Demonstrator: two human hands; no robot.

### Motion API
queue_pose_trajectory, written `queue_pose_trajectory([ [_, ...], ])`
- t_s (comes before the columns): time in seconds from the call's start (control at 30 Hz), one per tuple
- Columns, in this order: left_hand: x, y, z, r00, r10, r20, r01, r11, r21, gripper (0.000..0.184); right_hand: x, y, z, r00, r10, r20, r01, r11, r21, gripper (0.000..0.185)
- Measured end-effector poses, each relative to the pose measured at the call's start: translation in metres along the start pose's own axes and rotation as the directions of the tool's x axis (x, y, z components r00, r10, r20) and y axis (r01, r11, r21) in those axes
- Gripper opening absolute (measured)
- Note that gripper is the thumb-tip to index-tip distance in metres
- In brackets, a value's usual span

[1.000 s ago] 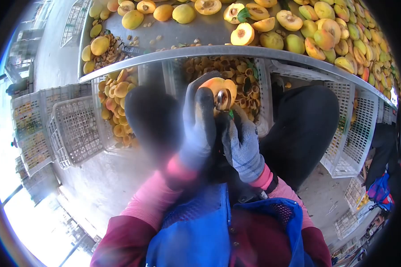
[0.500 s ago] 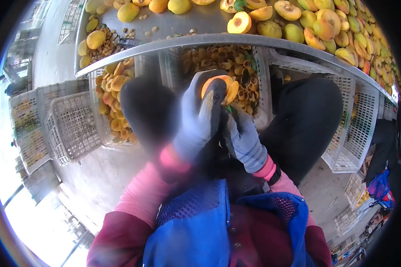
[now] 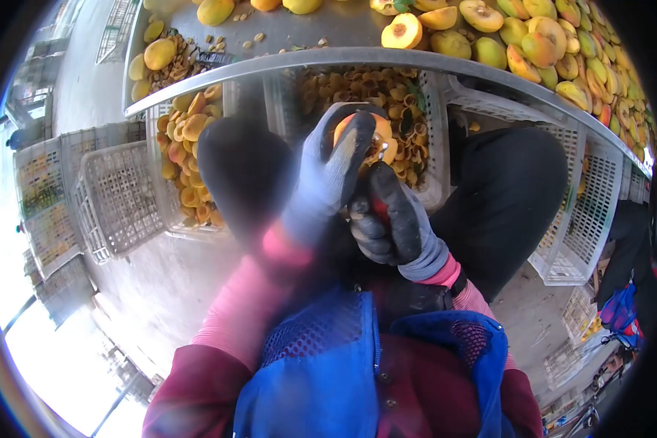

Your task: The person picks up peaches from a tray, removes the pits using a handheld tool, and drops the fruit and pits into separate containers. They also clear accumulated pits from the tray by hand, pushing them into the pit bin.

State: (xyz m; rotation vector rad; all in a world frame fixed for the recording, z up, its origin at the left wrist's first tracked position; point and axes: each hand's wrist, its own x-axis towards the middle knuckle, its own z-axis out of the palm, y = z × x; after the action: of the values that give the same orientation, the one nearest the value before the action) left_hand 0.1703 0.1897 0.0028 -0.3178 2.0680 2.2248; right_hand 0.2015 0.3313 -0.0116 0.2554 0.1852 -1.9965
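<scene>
My left hand, in a grey glove with dark fingers, is wrapped round a halved orange-yellow fruit, its cut face turned toward my other hand. My right hand, gloved the same way, is closed just below the fruit. A bit of red shows between its fingers, and a small shiny metal tip touches the middle of the cut face. Most of this tool is hidden by the glove. Both hands are above a crate of hollowed fruit halves, between my knees.
A metal table with whole and halved fruits runs across the top. Left of my knee is a crate of fruit halves. Empty-looking plastic crates stand farther left, others at the right. Someone's dark-clothed leg shows at the right edge.
My right hand has turned and closed, so its dark fingers and the red piece now show. The metal loop seen over the fruit earlier now shows only as a small tip at the cut face.
</scene>
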Motion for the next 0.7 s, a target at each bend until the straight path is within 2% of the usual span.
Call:
queue_pose_trajectory([
  [0.1,0.002,-0.005,-0.012,0.989,-0.061,0.138,0.053,0.997,0.060,0.026,0.007,0.012,-0.010,0.980,0.096,0.173,-0.155,0.917,0.367,0.051],
  [0.13,0.002,-0.008,-0.015,0.980,-0.104,0.172,0.100,0.995,0.030,0.026,0.007,0.014,-0.009,0.968,0.099,0.229,-0.192,0.882,0.430,0.050],
  [0.2,0.003,-0.015,-0.016,0.984,-0.041,0.174,0.037,0.999,0.024,0.025,0.009,0.014,-0.003,0.934,0.092,0.345,-0.276,0.799,0.534,0.049],
  [0.23,0.003,-0.015,-0.015,0.984,-0.012,0.179,0.008,1.000,0.021,0.025,0.009,0.015,0.000,0.923,0.064,0.378,-0.280,0.788,0.549,0.048],
  [0.3,-0.001,-0.011,-0.012,0.969,-0.161,0.189,0.192,0.969,-0.156,0.030,0.009,0.017,0.004,0.899,0.010,0.438,-0.289,0.764,0.577,0.047],
  [0.37,-0.007,-0.012,-0.004,0.950,-0.271,0.157,0.310,0.885,-0.347,0.034,0.013,0.023,-0.009,0.875,-0.085,0.476,-0.185,0.850,0.492,0.047],
  [0.43,-0.013,-0.023,0.001,0.979,-0.204,-0.001,0.186,0.891,-0.415,0.040,0.012,0.019,-0.012,0.856,-0.154,0.493,-0.097,0.890,0.446,0.047],
  [0.5,-0.015,-0.024,-0.008,0.964,-0.258,-0.069,0.183,0.826,-0.533,0.041,0.005,0.002,-0.007,0.844,-0.221,0.489,-0.029,0.891,0.453,0.047],
  [0.57,-0.019,-0.005,-0.028,0.914,-0.399,-0.067,0.283,0.748,-0.600,0.042,0.009,0.005,-0.030,0.936,-0.179,0.305,-0.015,0.842,0.539,0.047],
  [0.6,-0.023,-0.001,-0.044,0.948,-0.239,-0.209,0.155,0.923,-0.353,0.043,0.014,0.011,-0.052,0.940,-0.133,0.315,-0.074,0.820,0.568,0.048],
  [0.63,-0.026,0.001,-0.063,0.954,-0.041,-0.298,0.024,0.998,-0.059,0.044,0.018,0.013,-0.067,0.941,-0.088,0.328,-0.133,0.794,0.594,0.049],
  [0.67,-0.028,0.003,-0.084,0.930,0.177,-0.322,-0.097,0.963,0.250,0.045,0.019,0.010,-0.065,0.960,-0.064,0.273,-0.106,0.818,0.565,0.049],
  [0.7,-0.033,0.010,-0.108,0.912,0.203,-0.357,-0.127,0.966,0.226,0.045,0.017,0.009,-0.062,0.975,-0.042,0.218,-0.083,0.842,0.533,0.050],
])
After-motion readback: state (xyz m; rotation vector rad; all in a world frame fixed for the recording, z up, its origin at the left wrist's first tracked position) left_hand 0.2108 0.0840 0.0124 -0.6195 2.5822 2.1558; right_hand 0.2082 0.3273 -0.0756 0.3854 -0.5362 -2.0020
